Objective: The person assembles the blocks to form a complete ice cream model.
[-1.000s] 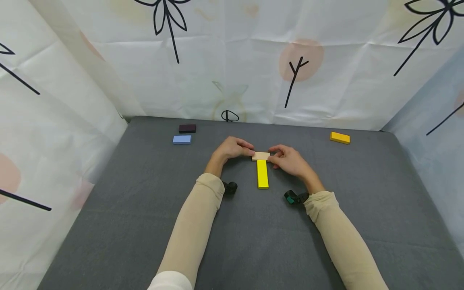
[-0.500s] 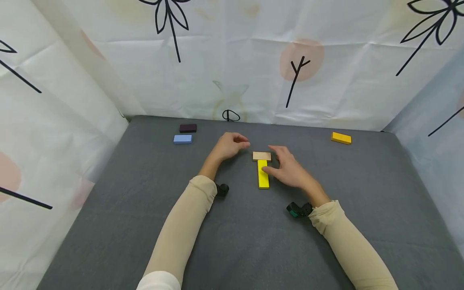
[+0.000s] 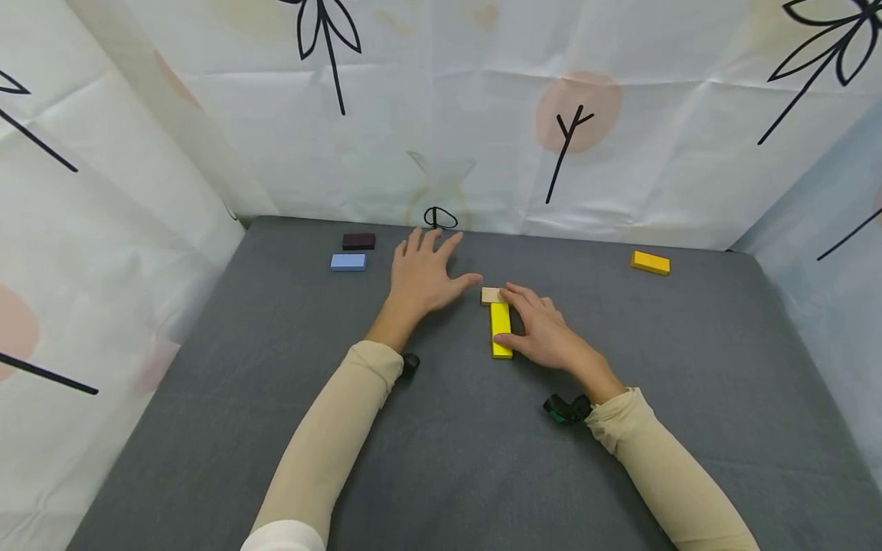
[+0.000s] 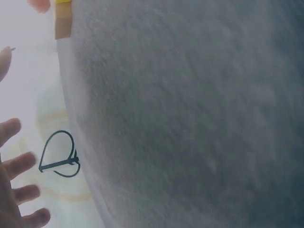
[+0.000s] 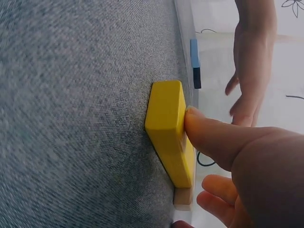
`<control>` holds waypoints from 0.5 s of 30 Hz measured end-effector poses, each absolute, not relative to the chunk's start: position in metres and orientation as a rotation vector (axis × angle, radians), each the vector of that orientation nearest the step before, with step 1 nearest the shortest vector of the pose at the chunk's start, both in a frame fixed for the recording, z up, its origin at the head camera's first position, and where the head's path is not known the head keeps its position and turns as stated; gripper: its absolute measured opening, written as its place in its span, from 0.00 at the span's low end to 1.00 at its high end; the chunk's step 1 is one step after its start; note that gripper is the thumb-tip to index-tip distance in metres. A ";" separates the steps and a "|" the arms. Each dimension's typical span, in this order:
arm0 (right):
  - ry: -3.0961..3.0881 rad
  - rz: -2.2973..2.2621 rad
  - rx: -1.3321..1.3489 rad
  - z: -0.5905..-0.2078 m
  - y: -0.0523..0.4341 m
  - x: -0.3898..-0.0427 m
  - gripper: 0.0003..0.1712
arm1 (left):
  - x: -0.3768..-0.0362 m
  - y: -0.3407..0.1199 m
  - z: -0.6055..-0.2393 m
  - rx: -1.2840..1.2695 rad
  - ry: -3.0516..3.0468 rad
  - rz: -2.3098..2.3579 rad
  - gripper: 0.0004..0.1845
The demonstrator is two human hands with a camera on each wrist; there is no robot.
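Our left hand (image 3: pixel 422 279) has fanned wide; our right hand (image 3: pixel 549 335), grip loose, thumbs the yellow oblong block (image 3: pixel 500 320) abutting a pale wooden block (image 3: pixel 490 296).

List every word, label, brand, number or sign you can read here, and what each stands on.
None can be read in any view.
Yellow block, beige block, blue block, dark block, orange block: no lettering shows on the faces in view.
Backdrop: only drawings and colored patches, no letters.
Wrist cameras: too small to tell if marked.
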State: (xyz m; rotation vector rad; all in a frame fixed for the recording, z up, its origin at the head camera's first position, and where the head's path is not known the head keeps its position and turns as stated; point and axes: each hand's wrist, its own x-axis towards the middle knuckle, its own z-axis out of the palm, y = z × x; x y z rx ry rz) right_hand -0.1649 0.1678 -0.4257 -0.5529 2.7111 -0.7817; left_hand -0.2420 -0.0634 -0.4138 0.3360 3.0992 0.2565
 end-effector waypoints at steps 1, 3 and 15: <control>2.713 -0.777 -0.554 -0.426 0.168 -0.164 0.45 | -0.242 -0.065 -0.414 0.338 3.105 0.262 0.49; 2.715 -0.770 -0.557 -0.426 0.168 -0.164 0.44 | -0.243 -0.070 -0.415 0.335 3.112 0.277 0.51; 2.717 -0.748 -0.546 -0.424 0.167 -0.163 0.44 | -0.251 -0.108 -0.419 0.222 3.136 0.251 0.51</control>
